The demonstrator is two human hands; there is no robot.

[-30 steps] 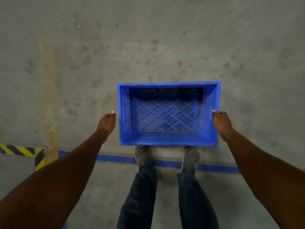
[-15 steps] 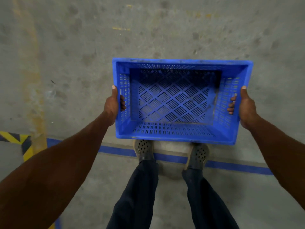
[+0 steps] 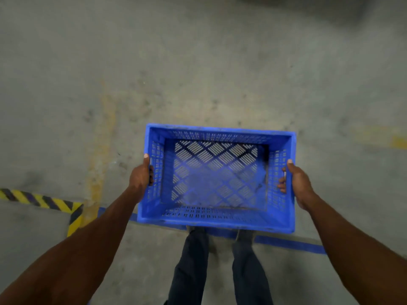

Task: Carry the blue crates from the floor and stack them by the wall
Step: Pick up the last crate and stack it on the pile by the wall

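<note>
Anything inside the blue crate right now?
Nothing lies in the crate: its slotted bottom shows bare, with floor visible through the slots. Fingers of the right hand poke in through the side handle; the left hand hides its own.

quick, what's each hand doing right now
Left hand: closed on the left handle of the blue crate.
Right hand: closed on the crate's right handle.

Blue crate (image 3: 217, 220): lattice floor smeared by motion blur. Feet: hidden beneath the crate's near wall. Blue floor line (image 3: 288, 244): middle stretch covered by crate and legs (image 3: 191, 267). Striped hazard tape (image 3: 37, 200): cut off at left edge. Both forearms: cut by bottom edge.
</note>
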